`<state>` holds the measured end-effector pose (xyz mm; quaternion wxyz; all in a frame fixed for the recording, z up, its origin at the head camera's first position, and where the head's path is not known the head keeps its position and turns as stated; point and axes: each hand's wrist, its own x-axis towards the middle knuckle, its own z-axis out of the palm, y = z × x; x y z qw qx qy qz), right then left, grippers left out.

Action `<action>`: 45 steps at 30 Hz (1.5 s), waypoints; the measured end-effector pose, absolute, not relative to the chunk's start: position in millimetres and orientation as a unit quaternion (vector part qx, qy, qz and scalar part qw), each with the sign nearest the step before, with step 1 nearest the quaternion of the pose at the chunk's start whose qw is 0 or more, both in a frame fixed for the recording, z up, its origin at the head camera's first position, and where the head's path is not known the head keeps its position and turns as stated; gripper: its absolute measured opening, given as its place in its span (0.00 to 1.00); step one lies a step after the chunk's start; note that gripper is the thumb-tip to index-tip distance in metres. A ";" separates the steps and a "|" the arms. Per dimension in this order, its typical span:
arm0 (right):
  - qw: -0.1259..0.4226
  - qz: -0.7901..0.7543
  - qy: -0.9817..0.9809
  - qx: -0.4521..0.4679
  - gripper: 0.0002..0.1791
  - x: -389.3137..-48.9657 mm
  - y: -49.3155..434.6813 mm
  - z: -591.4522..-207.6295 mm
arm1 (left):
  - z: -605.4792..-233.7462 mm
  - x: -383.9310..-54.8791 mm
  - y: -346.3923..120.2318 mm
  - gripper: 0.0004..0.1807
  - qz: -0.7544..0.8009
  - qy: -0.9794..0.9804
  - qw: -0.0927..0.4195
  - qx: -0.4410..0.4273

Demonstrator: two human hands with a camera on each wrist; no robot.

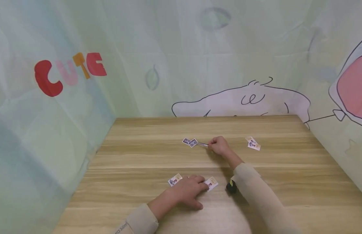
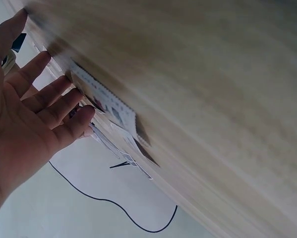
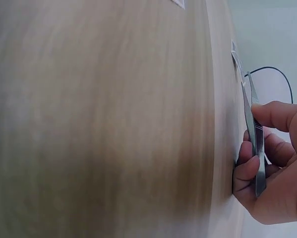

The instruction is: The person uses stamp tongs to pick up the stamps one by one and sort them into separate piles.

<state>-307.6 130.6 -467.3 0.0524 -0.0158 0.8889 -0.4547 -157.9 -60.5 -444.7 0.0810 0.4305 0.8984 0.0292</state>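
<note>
My right hand (image 1: pixel 220 146) pinches metal tweezers (image 3: pixel 260 171) between thumb and fingers, low over the table. The tweezers' tips point left, right at the edge of a small dark-printed stamp (image 1: pixel 193 143), which overlaps a second dark stamp (image 1: pixel 185 141). Nearer to me, my left hand (image 1: pixel 188 191) rests with its fingers spread. Its fingertips are at a pale stamp (image 1: pixel 211 183) with a coloured picture, while another pale stamp (image 1: pixel 175 179) shows behind the hand. In the left wrist view, a stamp (image 2: pixel 106 99) with perforated edges stands slightly lifted off the wood by the fingertips.
Two more pale stamps (image 1: pixel 253 143) lie overlapping at the table's right side. A small black object (image 1: pixel 231 187) with a yellow piece sits beside my right forearm. Printed fabric walls (image 1: pixel 134 65) enclose the wooden table (image 1: pixel 134 156) at the back and sides.
</note>
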 end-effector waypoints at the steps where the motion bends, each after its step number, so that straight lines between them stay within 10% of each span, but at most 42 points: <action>1: 0.052 -0.454 0.889 -0.016 0.05 -307.2 130.6 -467.2 | -444.6 -157.7 -60.5 0.33 0.029 0.898 0.082 0.431; 45: 0.051 -0.429 0.890 -0.144 0.04 -214.7 197.8 -448.5 | -438.5 -155.8 -56.5 0.28 0.029 0.900 0.076 0.428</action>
